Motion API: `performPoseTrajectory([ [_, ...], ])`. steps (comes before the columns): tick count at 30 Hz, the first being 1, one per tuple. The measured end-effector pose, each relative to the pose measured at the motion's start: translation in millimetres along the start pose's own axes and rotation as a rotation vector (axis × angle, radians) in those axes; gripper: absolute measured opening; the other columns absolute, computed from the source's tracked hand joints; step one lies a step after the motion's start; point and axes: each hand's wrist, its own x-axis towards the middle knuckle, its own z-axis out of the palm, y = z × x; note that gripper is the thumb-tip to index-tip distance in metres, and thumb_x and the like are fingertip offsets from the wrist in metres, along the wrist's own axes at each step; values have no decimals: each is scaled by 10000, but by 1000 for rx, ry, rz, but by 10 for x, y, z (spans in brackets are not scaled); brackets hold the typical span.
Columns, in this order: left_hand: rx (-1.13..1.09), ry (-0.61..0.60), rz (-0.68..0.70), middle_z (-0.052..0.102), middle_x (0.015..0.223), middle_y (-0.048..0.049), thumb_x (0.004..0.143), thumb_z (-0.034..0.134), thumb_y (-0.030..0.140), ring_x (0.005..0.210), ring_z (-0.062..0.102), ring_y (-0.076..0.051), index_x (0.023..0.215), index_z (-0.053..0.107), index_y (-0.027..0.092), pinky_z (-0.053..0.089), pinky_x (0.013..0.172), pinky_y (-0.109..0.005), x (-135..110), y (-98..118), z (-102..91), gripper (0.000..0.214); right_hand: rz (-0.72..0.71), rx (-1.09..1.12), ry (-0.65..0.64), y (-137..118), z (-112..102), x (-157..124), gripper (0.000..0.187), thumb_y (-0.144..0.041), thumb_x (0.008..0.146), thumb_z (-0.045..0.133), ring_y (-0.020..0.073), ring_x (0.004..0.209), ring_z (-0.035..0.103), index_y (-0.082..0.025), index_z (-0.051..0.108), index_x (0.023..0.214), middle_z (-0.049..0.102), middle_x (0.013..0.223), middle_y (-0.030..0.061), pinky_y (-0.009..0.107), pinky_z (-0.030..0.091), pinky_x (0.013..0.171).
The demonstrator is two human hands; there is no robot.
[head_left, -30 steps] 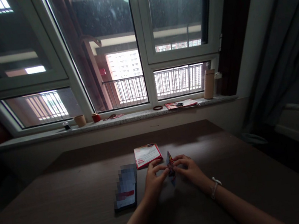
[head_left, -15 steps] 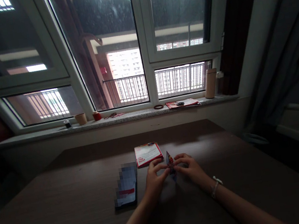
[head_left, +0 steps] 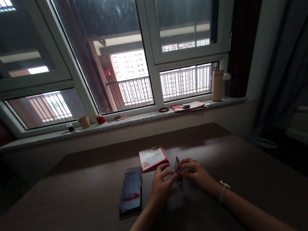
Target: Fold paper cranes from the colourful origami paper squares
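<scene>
Between my two hands, just above the brown table [head_left: 77,207], is a small folded piece of paper [head_left: 177,162] with coloured print, its pointed tip up. My left hand [head_left: 162,181] pinches it from the left with thumb and fingertips. From the other side my right hand [head_left: 195,171], with a bracelet at the wrist, pinches it too. The fingertips hide the middle of the paper. Beyond my left hand lies a stack of red-edged printed sheets [head_left: 153,158]. A phone [head_left: 131,190] with a partly blurred screen lies left of that hand.
Along the windowsill [head_left: 140,120] stand a small dark bottle [head_left: 70,127], a tan cup [head_left: 84,122], a red spool-like object [head_left: 100,119], a dark ring [head_left: 163,110], papers with scissors [head_left: 189,106] on top and a tall tan flask [head_left: 217,86].
Both hands and the folded paper have shifted slightly to the right. The paper has turned a little, and the pinch on it continues.
</scene>
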Motion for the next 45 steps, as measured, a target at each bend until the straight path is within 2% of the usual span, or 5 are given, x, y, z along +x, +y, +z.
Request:
performPoseTrajectory([
  [15,38,132,-23,584,1115,-88,692,711,423,1140,535,-271,744,752,214,383,1042,-400,-6,9,-11,218,15,23,-7,-23,-17,6,378,-578,670,729,247,1044,561,-218,733,786,608,1016,68,372,393,977],
  [20,34,146,-26,591,1124,-92,692,715,429,1151,534,-276,752,755,212,383,1049,-412,6,-8,-10,228,47,58,33,-11,-30,21,385,-575,753,645,231,992,577,-197,646,678,614,993,64,363,410,937],
  [26,34,142,-24,604,1141,-99,694,711,478,1146,541,-284,757,763,216,396,1039,-424,22,-65,-11,275,-10,7,-13,14,-62,32,307,-487,768,667,233,1024,567,-222,710,917,626,1011,63,375,408,961],
  [37,131,181,-6,607,1113,-73,721,708,428,1144,526,-278,780,768,257,366,1041,-451,-6,-124,21,190,-42,-45,-107,-9,-40,24,245,-431,801,634,236,1022,571,-221,728,887,643,1000,74,383,413,958],
  [45,193,164,1,611,1128,-63,743,693,355,1152,516,-265,901,753,280,357,1047,-456,-42,-16,12,185,76,8,3,-35,-22,13,245,-432,739,651,229,950,597,-202,635,824,667,920,45,332,448,860],
])
